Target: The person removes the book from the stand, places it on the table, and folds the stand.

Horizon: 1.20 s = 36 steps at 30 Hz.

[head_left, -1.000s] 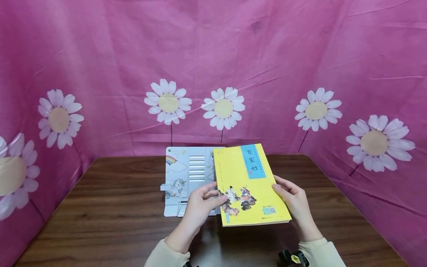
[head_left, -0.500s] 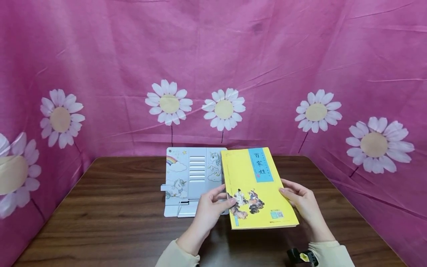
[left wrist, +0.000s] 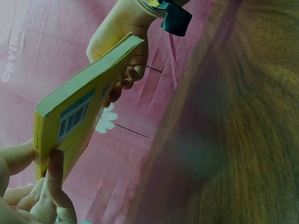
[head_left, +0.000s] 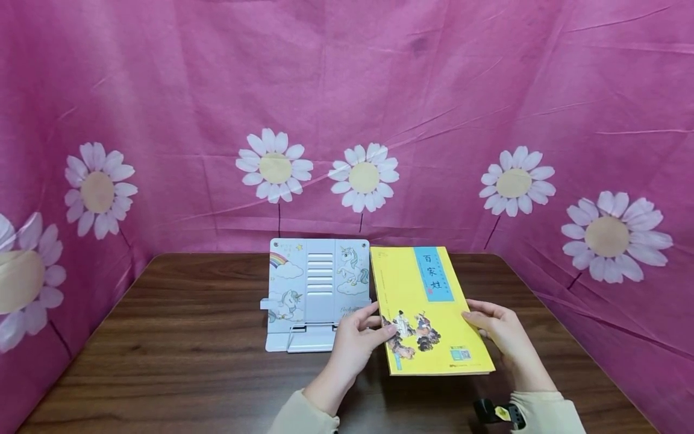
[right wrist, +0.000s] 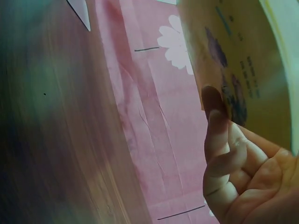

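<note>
We see both forearms reaching in from the near edge, palms turned toward each other. The left hand (head_left: 358, 343) pinches the left edge of a yellow book (head_left: 420, 301), thumb on the front cover and fingers behind it. The right hand (head_left: 506, 337) grips the opposite edge the same way, its thumb near the cover's rim. Between them we find the book raised above the wooden table (head_left: 162, 361), front cover up, just right of the unicorn-patterned stand (head_left: 320, 283) in the head view. Compared with one second ago, the book and both hands sit farther right and a little nearer to us. The book then covered the stand's right side; now we can see the unicorn printed there.
</note>
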Motion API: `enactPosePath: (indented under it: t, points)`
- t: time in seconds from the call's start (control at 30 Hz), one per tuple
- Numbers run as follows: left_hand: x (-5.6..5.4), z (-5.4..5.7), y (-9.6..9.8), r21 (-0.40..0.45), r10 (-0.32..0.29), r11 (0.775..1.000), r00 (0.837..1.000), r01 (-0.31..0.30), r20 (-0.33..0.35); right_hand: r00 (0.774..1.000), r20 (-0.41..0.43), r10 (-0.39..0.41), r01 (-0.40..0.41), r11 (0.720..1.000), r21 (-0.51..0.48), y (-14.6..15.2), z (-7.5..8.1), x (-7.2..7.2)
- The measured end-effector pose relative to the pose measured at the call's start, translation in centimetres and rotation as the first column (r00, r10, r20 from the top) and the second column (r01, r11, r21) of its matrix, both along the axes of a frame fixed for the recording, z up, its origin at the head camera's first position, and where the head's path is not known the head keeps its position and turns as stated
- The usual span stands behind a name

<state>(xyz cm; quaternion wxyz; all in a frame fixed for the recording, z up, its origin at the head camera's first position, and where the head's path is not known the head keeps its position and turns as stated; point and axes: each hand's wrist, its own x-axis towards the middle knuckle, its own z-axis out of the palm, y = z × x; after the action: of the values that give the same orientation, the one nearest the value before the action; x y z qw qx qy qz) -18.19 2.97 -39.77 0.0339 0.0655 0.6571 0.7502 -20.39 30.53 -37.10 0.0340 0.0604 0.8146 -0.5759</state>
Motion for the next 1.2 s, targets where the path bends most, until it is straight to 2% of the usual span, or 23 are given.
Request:
enactPosePath:
  t: [0.37, 0.6, 0.8, 1.2]
  points:
    - [-0.4, -1.0, 0.4, -0.007, -0.008, 1.0, 0.999, 0.008, 0.051, 0.997, 0.066, 0.032, -0.037, 0.996, 0.078, 0.3, -0.7, -0.1]
    - [-0.5, -1.9, 0.9, -0.008, 0.021, 1.0, 0.996, -0.02, 0.083, 0.991, 0.113, 0.078, -0.082, 0.996, 0.033, 0.9, -1.4, -0.4]
    - [-0.5, -2.5, 1.1, 0.008, 0.026, 1.0, 0.995, -0.027, 0.091, 0.987, 0.119, 0.111, -0.121, 0.99, 0.075, 1.5, -2.0, -0.8]
    - [-0.5, -3.2, 1.5, 0.023, -0.01, 1.0, 0.996, 0.008, 0.093, 0.989, 0.107, 0.098, -0.11, 0.987, 0.117, 1.5, -2.5, -1.0]
